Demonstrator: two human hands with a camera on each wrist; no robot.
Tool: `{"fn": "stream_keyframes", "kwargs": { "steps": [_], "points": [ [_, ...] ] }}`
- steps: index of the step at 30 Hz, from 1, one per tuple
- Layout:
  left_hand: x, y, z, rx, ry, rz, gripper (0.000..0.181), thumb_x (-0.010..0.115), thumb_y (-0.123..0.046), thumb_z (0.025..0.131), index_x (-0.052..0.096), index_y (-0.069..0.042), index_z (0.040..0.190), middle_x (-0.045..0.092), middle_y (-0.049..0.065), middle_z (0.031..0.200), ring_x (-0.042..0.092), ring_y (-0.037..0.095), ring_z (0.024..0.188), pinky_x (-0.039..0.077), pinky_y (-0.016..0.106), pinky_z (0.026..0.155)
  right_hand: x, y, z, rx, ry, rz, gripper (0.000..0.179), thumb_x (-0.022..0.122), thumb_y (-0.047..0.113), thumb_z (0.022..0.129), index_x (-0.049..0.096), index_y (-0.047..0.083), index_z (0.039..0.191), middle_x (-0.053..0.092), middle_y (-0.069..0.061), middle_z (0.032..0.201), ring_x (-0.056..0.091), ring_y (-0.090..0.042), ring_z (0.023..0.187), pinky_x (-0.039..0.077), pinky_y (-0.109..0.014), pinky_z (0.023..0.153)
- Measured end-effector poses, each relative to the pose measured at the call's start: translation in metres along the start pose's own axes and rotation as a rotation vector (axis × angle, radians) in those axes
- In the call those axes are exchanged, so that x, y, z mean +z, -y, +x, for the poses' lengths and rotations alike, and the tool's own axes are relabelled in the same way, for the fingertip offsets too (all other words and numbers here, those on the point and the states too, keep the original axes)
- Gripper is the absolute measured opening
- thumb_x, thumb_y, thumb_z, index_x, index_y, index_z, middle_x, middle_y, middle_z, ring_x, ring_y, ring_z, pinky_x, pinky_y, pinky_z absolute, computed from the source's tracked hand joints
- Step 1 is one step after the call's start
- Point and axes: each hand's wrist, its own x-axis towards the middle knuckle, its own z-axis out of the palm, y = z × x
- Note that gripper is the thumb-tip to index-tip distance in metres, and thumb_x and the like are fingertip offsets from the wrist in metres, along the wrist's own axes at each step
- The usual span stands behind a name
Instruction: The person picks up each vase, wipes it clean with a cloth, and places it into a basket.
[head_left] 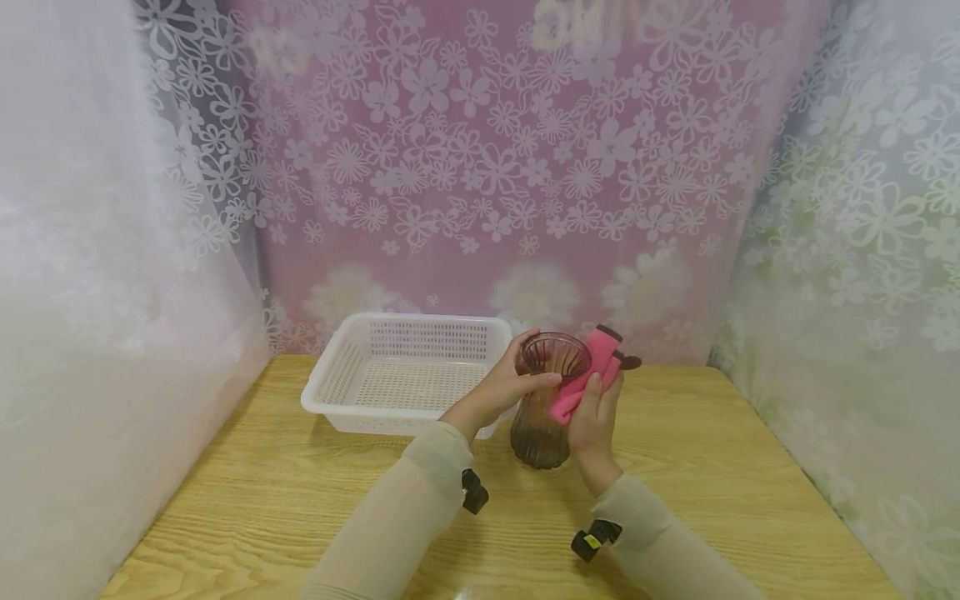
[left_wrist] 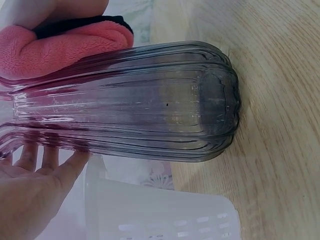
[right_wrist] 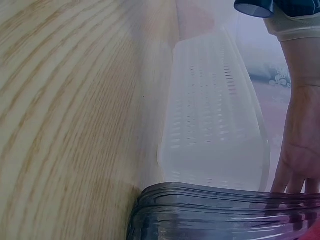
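A ribbed glass vase (head_left: 540,433), purplish at the neck and greyish towards its base, stands slightly tilted over the table. My left hand (head_left: 501,387) holds it below the flared rim, thumb in front and fingers around the far side. Against the vase's right side my right hand (head_left: 596,425) presses a folded pink cloth (left_wrist: 80,47) with dark edging, gripped between thumb and fingers. In the left wrist view the ribbed wall of the vase (left_wrist: 150,100) shows through clearly. Whether its base touches the table cannot be told. The right hand is mostly hidden in the right wrist view.
Left of the vase, a white perforated plastic basket (head_left: 337,408) sits on the wood-grain table (head_left: 675,450), close to the left hand. Floral-patterned curtains (head_left: 480,167) hang behind the table and along both sides.
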Motion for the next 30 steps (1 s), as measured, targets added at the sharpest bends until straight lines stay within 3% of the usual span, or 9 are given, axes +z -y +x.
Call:
{"fn": "stream_keyframes", "kwargs": {
  "steps": [8,14,17,24,30],
  "points": [
    [-0.001,0.001,-0.003,0.007,0.015,0.025,0.086,0.073,-0.025,0.092,0.019,-0.034,0.159,0.044,0.01,0.15,0.042,0.025,0.139,0.039,0.048,0.109,0.002,0.028,-0.007,0.039,0.029,-0.05,0.036,0.028,0.006,0.109,0.027,-0.013,0.139,0.046,-0.011,0.107,0.046,-0.008,0.087,0.039,-0.017,0.078],
    [-0.001,0.001,-0.004,0.016,0.014,0.029,0.087,0.074,-0.025,0.092,0.018,-0.032,0.159,0.046,0.01,0.148,0.043,0.025,0.138,0.039,0.048,0.109,-0.001,0.002,-0.006,0.071,0.013,-0.082,0.038,0.03,0.01,0.11,0.029,-0.007,0.144,0.047,-0.013,0.113,0.046,-0.007,0.092,0.038,-0.017,0.082],
    [-0.001,0.002,-0.004,0.012,0.013,0.03,0.088,0.074,-0.026,0.092,0.018,-0.032,0.159,0.046,0.009,0.149,0.042,0.025,0.139,0.039,0.048,0.109,-0.002,0.006,-0.006,0.097,0.023,-0.102,0.036,0.031,0.011,0.109,0.033,-0.009,0.14,0.047,-0.012,0.11,0.046,-0.006,0.092,0.038,-0.017,0.082],
    [-0.001,0.003,-0.002,0.015,0.01,0.024,0.087,0.075,-0.025,0.091,0.019,-0.036,0.158,0.046,0.009,0.149,0.042,0.023,0.139,0.04,0.046,0.108,-0.007,0.024,-0.006,0.139,0.103,-0.161,0.029,0.032,0.011,0.109,0.038,-0.009,0.129,0.049,-0.009,0.096,0.048,-0.005,0.077,0.041,-0.018,0.068],
    [-0.001,0.002,-0.001,0.02,0.008,0.014,0.086,0.074,-0.023,0.092,0.02,-0.034,0.158,0.048,0.01,0.147,0.045,0.023,0.136,0.042,0.045,0.107,-0.015,-0.004,-0.003,0.193,0.146,-0.278,0.035,0.029,0.021,0.111,0.035,-0.002,0.135,0.049,-0.013,0.104,0.048,-0.014,0.087,0.041,-0.025,0.075]
  ]
}}
